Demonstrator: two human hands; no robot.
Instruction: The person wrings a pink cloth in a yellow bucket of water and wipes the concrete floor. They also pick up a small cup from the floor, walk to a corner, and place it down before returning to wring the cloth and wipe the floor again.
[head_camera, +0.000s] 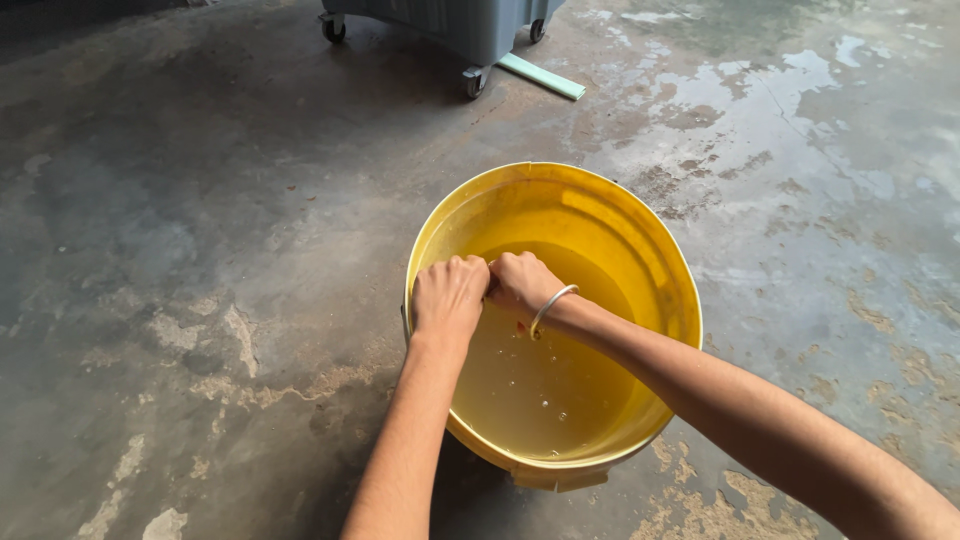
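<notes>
On the wet concrete floor (200, 250) stands your yellow bucket (640, 250) of water, low enough to lean over, your left hand (448, 297) and right hand (522, 283) fisted together above it, contents hidden

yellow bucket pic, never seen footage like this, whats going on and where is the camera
There is no machine here: a person works with two bare hands, and the one camera sits on that person's head, looking down along both forearms.

On a worn, partly wet concrete floor stands a yellow bucket with water in it. Both hands are closed into fists, pressed together just inside the near-left part of the rim, at about the water's surface. The left hand and the right hand seem to be gripping or wringing something between them, but it is hidden, so I cannot tell what it is. The right wrist wears a thin silver bangle.

At the top stands a grey wheeled container, and beside it a pale green strip lies on the floor.
</notes>
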